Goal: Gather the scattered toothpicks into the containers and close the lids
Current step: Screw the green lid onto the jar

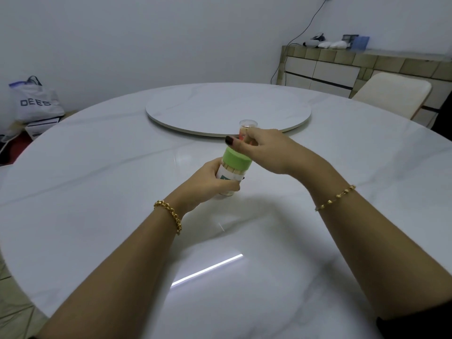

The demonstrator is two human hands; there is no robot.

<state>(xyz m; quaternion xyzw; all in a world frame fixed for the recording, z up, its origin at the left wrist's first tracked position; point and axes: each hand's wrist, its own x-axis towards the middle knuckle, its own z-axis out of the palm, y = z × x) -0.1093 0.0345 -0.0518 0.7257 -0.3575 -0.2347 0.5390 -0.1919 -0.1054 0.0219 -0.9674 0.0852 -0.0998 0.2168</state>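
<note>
A clear toothpick container with a green lid [236, 160] stands near the middle of the white round table [97, 182]. My left hand [212, 179] grips its body, which is full of toothpicks and carries a white label. Just behind it stands a smaller clear container [247, 128] with toothpicks inside and a clear cap. My right hand [264, 149] is curled round that small container, with the thumb lying over the edge of the green lid. No loose toothpicks show on the table.
A round turntable [227, 108] lies on the table behind the containers. A cream chair [396, 94] stands at the far right, with a sideboard [342, 67] behind it. A bag [34, 101] and boxes sit on the floor at the left.
</note>
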